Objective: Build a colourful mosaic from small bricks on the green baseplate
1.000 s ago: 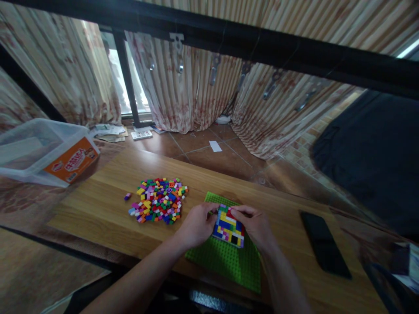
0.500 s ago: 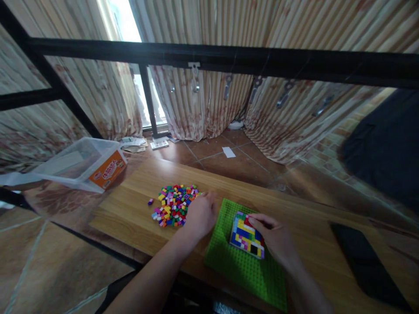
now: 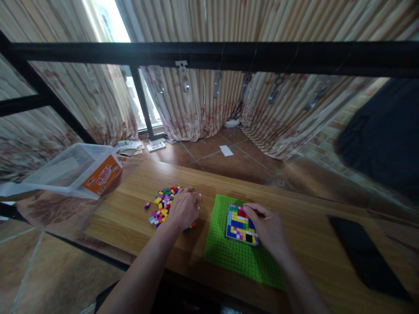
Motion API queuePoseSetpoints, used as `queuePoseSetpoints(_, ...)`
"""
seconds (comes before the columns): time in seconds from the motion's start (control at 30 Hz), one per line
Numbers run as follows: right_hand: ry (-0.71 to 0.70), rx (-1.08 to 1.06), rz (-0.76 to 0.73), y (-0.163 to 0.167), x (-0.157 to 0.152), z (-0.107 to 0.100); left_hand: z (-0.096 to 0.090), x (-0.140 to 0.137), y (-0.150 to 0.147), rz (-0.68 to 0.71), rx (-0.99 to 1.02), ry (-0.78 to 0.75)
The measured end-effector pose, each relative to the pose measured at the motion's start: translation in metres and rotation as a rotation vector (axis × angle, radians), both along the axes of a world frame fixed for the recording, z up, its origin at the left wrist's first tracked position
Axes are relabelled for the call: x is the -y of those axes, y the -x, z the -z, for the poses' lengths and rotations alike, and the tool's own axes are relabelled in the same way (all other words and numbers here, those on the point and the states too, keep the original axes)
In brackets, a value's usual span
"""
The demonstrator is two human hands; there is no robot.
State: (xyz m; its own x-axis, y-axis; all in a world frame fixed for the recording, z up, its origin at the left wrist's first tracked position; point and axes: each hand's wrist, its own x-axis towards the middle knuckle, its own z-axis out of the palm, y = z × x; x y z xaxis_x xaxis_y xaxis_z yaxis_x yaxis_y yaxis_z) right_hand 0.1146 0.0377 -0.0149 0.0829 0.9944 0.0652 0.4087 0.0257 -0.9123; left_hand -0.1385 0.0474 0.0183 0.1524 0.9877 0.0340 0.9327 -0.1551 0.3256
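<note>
L hand (image 3: 183, 210) covering pt of brick pile (image 3: 161, 208), fingers bending down, grip hidden, can't tell | R hand (image 3: 269, 224) touching far corner of brick panel (image 3: 240, 229), fingers part-curled, hold unclear | panel sitting on green board (image 3: 225, 256), visible top looking mostly filled | pile lying loose, unjoined

Keeps the left hand (image 3: 185, 209) over loose bricks (image 3: 161, 202), toward the table's (image 3: 121, 218) left end. Touches the brick panel (image 3: 238, 226) near its far right corner with the right hand (image 3: 266, 224).
</note>
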Motion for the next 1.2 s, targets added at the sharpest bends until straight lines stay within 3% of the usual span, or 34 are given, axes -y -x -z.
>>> queuePoseSetpoints(0.2, -0.048, 0.068, 0.070, -0.004, 0.005, -0.012, 0.003, 0.002, 0.002, 0.064, 0.029, 0.004)
queuePoseSetpoints(0.5, -0.096, 0.049, 0.103, -0.002, 0.011, -0.019, 0.001, 0.003, -0.004, 0.021, 0.027, -0.013)
queuePoseSetpoints(0.67, -0.140, -0.042, 0.135, -0.001, 0.011, -0.025, -0.002, 0.005, -0.024, 0.077, 0.452, -0.015)
queuePoseSetpoints(0.83, -0.164, -0.069, -0.044, 0.007, 0.016, -0.030, 0.000, 0.013, -0.052, 0.164, 0.880, 0.100)
queuePoseSetpoints(0.97, -0.156, -0.085, -0.191, 0.014, 0.021, -0.033, 0.001, 0.020, -0.067, 0.176, 1.051, 0.148)
queuePoseSetpoints(1.2, -0.105, -0.180, -0.170, 0.016, 0.025, -0.032, 0.002, 0.022, -0.077, 0.124, 1.249, 0.206)
